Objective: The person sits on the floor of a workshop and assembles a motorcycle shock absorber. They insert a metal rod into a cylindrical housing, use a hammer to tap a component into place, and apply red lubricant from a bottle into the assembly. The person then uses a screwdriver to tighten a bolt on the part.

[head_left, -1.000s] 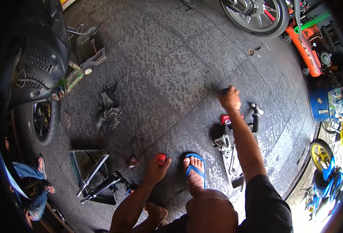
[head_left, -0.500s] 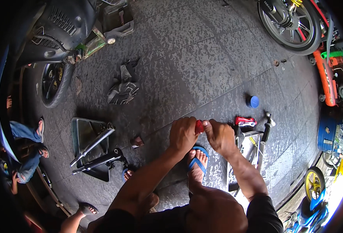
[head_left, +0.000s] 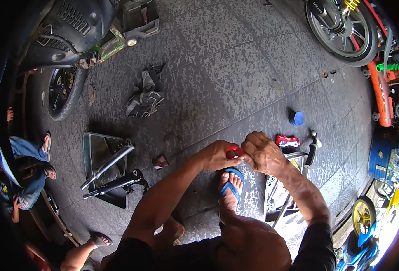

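Your left hand is closed around a small red piece, just below and right of the frame's centre, and its right end shows past your fingers. Your right hand has its fingers curled in against that end; you have contact or near contact there, but I cannot tell whether they pinch the piece or only press beside it. The step in hand looks like working this piece with both hands, the left steadying and the right fiddling at the end. My judgement is that the next move calls for a firm left grip and a careful right fingertip hold, since much of the piece is covered. Below your hands is your foot in a blue flip-flop. To the right, a red bottle lies on the floor, with a blue round tub above it and a hammer-like tool beside it. A metal-edged tray sits partly behind your right forearm. At lower left, two fork tubes lie across a dark tray, and a crumpled bag lies higher up.
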The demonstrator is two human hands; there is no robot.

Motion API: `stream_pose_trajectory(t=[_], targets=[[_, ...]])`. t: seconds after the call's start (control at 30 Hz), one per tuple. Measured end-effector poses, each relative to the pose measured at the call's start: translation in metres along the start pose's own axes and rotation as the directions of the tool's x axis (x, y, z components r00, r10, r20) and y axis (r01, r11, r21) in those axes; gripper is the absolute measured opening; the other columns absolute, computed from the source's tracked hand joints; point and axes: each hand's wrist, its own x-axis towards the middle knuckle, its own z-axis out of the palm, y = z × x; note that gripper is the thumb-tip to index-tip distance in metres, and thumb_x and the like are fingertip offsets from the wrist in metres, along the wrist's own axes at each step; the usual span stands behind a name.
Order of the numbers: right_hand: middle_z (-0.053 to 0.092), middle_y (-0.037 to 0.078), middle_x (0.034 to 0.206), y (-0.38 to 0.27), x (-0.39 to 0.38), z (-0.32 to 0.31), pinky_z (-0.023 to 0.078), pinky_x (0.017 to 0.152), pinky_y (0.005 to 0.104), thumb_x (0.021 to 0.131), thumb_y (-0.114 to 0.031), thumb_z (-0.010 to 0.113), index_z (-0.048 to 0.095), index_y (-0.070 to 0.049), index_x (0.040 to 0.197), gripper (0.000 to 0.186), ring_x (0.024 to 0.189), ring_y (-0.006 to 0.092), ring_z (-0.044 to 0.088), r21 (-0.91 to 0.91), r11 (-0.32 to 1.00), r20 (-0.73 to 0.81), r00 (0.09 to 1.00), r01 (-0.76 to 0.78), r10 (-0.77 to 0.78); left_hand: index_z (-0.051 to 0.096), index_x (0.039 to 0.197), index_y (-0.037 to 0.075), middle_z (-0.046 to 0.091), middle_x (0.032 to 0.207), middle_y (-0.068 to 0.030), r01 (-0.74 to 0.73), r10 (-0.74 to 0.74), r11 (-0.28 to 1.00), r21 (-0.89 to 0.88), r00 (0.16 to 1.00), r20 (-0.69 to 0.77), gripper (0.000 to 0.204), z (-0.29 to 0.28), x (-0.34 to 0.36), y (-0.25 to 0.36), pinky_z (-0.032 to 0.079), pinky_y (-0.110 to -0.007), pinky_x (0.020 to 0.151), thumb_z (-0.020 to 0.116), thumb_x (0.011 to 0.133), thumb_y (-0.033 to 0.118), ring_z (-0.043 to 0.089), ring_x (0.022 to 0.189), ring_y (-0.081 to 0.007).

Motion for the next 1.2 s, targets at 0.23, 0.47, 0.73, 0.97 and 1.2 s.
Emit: stream_pose_trajectory(t=[0.23, 0.47, 0.73, 0.97, 1.2], targets=[[0.064, 0.017, 0.094, -0.021, 0.013, 0.002, 0.053, 0.071, 0.045, 0.094, -0.024, 0.065, 0.06, -0.002, 0.104, 0.025, 0.084, 0.0369, 0.067, 0.104, 0.96, 0.092, 0.963, -0.26, 0.251, 0.062, 0.091, 0.006, 0.067, 0.078, -0.0193, 0.085, -0.022, 0.966, 0.244, 0.968, -0.251, 0.029, 0.003, -0.01, -0.005, 0.052, -0.048, 0.066, 0.073, 0.086, 0.033, 0.066, 0.077, -0.0425], [0.066, 0.022, 0.086, -0.026, 0.012, 0.027, 0.053, 0.066, 0.0445, 0.101, -0.02, 0.057, 0.061, 0.001, 0.104, 0.022, 0.078, 0.0386, 0.069, 0.525, 0.708, 0.09, 0.858, -0.473, 0.506, 0.062, 0.093, 0.007, 0.067, 0.079, -0.0175, 0.124, -0.029, 0.957, 0.261, 0.94, -0.339, 0.023, 0.006, -0.018, -0.007, 0.052, -0.046, 0.066, 0.075, 0.085, 0.024, 0.066, 0.076, -0.0401], [0.069, 0.023, 0.085, 0.034, 0.019, 0.111, 0.053, 0.073, 0.0431, 0.105, -0.027, 0.045, 0.063, 0.003, 0.106, 0.035, 0.08, 0.0388, 0.069, 0.653, 0.382, 0.131, 0.594, -0.654, 0.794, 0.059, 0.091, 0.005, 0.062, 0.081, -0.0115, -0.132, 0.163, 0.987, 0.095, 0.817, -0.554, 0.019, 0.01, -0.022, -0.008, 0.049, -0.038, 0.067, 0.074, 0.087, 0.014, 0.062, 0.073, -0.025], [0.068, 0.026, 0.115, 0.009, 0.013, 0.131, 0.051, 0.093, 0.0432, 0.102, -0.034, 0.05, 0.058, 0.0, 0.133, 0.046, 0.109, 0.04, 0.066, 0.695, 0.464, -0.044, 0.612, -0.549, 0.79, 0.053, 0.108, 0.005, 0.056, 0.104, -0.0108, -0.151, 0.195, 0.981, 0.124, 0.752, -0.63, 0.028, 0.012, -0.025, -0.048, 0.048, -0.037, 0.082, 0.069, 0.085, 0.005, 0.057, 0.093, -0.024], [0.055, 0.018, 0.131, -0.031, -0.006, 0.066, 0.05, 0.099, 0.0419, 0.082, -0.022, 0.08, 0.052, -0.005, 0.138, 0.065, 0.121, 0.0371, 0.057, 0.523, 0.752, -0.158, 0.821, -0.402, 0.549, 0.045, 0.129, 0.005, 0.05, 0.122, -0.0145, -0.261, 0.3, 0.954, 0.149, 0.842, -0.447, 0.054, 0.034, 0.009, -0.05, 0.05, -0.04, 0.09, 0.064, 0.079, -0.004, 0.057, 0.108, -0.0287]])
